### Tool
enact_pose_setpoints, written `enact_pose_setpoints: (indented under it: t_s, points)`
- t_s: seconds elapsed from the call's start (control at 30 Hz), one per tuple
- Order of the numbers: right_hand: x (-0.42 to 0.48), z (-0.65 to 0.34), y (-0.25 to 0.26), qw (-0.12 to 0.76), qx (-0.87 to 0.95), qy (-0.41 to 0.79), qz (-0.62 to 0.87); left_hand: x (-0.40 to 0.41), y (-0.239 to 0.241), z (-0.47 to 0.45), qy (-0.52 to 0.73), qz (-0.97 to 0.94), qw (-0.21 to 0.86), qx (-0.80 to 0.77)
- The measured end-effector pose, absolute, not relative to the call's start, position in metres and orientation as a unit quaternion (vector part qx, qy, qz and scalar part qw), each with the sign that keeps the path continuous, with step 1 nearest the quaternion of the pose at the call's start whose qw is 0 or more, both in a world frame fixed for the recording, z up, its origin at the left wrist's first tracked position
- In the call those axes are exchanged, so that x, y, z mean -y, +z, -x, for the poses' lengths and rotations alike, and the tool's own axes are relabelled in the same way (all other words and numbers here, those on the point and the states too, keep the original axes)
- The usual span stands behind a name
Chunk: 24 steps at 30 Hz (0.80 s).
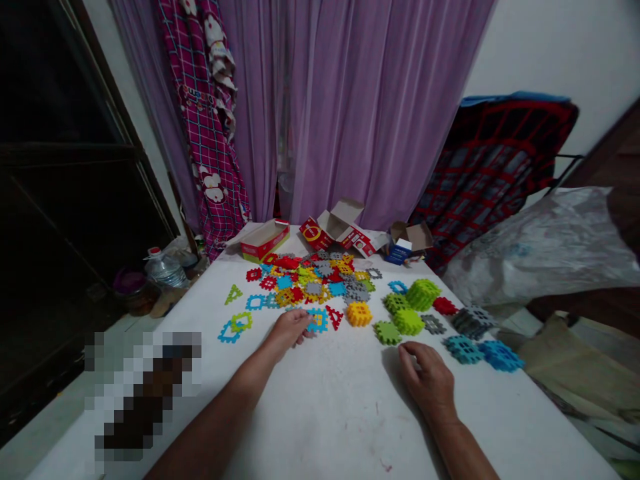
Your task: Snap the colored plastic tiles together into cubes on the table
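White table point(325, 413) has tiles point(310, 277) heaped toward its far edge. My left hand point(290, 330) touches a blue tile point(319, 321), and I cannot tell if it grips. My right hand point(430, 380) lies loosely spread, empty.

The toy pieces point(310, 283) look like hard matt plastic. The table top point(325, 413) is smooth matt white, a little stained. The curtain point(350, 100) is thin cloth, the boxes point(265, 241) glossy cardboard

Left hand point(291, 329) reaches toward the middle of the table point(325, 413), palm down, fingertips curled under; right hand point(428, 377) lies palm down nearer the front edge, fingers loosely bent, empty; both forearms bare.
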State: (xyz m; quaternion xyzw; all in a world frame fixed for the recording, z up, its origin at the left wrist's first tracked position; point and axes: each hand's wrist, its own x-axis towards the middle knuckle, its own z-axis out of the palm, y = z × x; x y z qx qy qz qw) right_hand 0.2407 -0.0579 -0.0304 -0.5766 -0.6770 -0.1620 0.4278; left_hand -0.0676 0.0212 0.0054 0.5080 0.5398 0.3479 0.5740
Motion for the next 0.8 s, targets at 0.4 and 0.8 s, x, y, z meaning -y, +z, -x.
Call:
enact_pose_setpoints:
  t_s: [0.4, 0.8]
  points:
    - [0.048, -0.179, -0.035, 0.406, 0.714, 0.011, 0.570, -0.010, -0.004, 0.055, 0.324, -0.450, 0.692, -0.463]
    - [0.043, -0.156, -0.028, 0.410, 0.730, 0.101, 0.538, -0.009, -0.002, 0.053, 0.314, -0.469, 0.684, -0.462]
